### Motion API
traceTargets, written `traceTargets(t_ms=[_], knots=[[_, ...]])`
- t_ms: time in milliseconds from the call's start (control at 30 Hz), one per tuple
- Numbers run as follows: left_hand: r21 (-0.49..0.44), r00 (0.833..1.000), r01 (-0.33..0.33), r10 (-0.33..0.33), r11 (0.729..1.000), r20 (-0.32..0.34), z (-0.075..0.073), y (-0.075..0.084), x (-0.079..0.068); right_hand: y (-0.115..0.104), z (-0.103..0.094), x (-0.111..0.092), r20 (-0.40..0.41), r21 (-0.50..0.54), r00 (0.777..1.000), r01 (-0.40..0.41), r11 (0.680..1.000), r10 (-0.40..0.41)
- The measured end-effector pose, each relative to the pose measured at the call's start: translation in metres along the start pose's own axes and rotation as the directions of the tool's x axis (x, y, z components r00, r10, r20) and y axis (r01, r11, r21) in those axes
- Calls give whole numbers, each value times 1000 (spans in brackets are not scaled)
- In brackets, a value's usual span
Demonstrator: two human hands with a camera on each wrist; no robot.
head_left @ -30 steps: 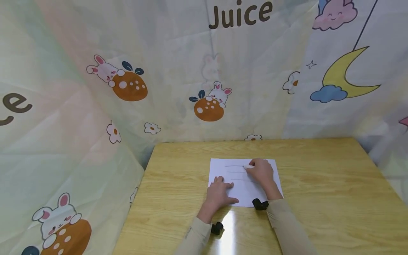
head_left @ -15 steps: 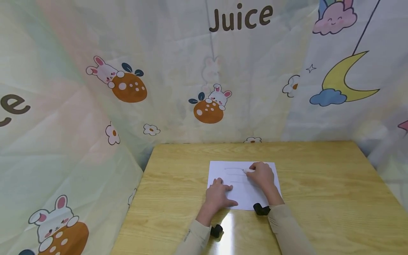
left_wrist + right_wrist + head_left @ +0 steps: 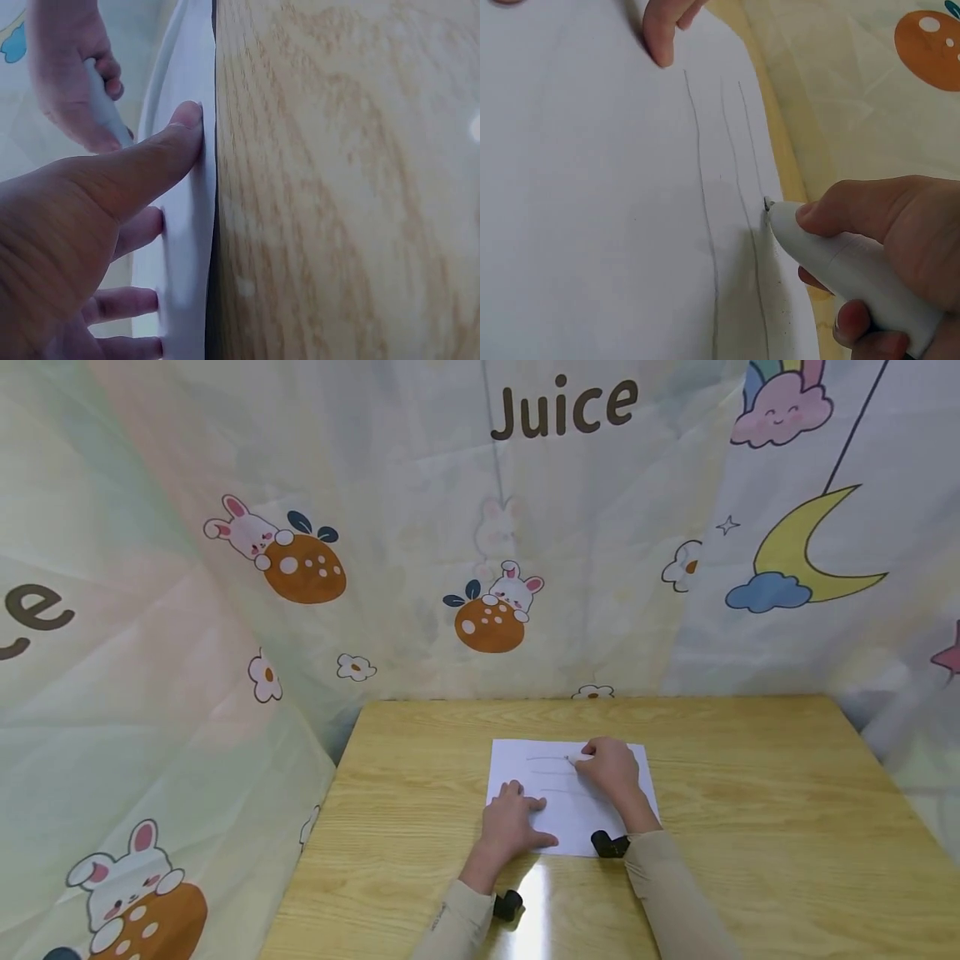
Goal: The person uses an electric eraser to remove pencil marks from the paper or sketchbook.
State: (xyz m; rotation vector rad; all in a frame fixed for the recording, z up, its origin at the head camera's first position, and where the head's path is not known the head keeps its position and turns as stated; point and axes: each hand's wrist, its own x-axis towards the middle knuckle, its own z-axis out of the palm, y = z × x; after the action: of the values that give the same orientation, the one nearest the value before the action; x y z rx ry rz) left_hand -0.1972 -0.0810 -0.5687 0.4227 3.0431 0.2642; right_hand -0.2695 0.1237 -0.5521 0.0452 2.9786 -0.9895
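A sheet of white paper (image 3: 570,827) lies on the wooden table, with three pencil lines across it. My right hand (image 3: 611,772) grips a thick white electric eraser (image 3: 840,262), its tip on the paper at the end of the outermost pencil line (image 3: 751,139). Dark specks lie on the paper beyond the tip. My left hand (image 3: 512,822) rests spread on the paper's left part, fingers apart. In the left wrist view its thumb (image 3: 161,161) presses near the paper's edge, with the other fingertips also on the sheet.
The wooden table (image 3: 765,810) extends around the paper on all sides. A curtain (image 3: 405,527) printed with rabbits and fruit hangs behind and to the left. Black wrist cameras (image 3: 609,844) sit at both cuffs.
My right hand has shifted slightly left along the far pencil line with the electric eraser, and that line looks a little shorter. The left hand stays in place; the head view has tilted slightly.
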Motion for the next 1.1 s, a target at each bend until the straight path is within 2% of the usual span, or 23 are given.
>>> traceTargets(t_ms=[233, 400, 567, 833, 1100], knots=[[-33, 1000, 5, -5, 999, 27, 4, 0, -10, 5, 7, -12, 42, 22, 996, -80, 997, 79], [-32, 1000, 2, -2, 999, 9, 4, 1, -9, 3, 8, -8, 6, 14, 999, -37, 999, 37], [-31, 1000, 4, -4, 1000, 14, 6, 1, -8, 3, 4, -9, 34, -17, 997, -62, 998, 63], [-20, 1000, -3, 3, 1000, 1, 7, 3, -4, 5, -1, -5, 26, -25, 999, -35, 999, 35], [-11, 1000, -11, 11, 1000, -12, 1, 2, -3, -1, -5, -1, 31, -16, 999, -31, 999, 31]])
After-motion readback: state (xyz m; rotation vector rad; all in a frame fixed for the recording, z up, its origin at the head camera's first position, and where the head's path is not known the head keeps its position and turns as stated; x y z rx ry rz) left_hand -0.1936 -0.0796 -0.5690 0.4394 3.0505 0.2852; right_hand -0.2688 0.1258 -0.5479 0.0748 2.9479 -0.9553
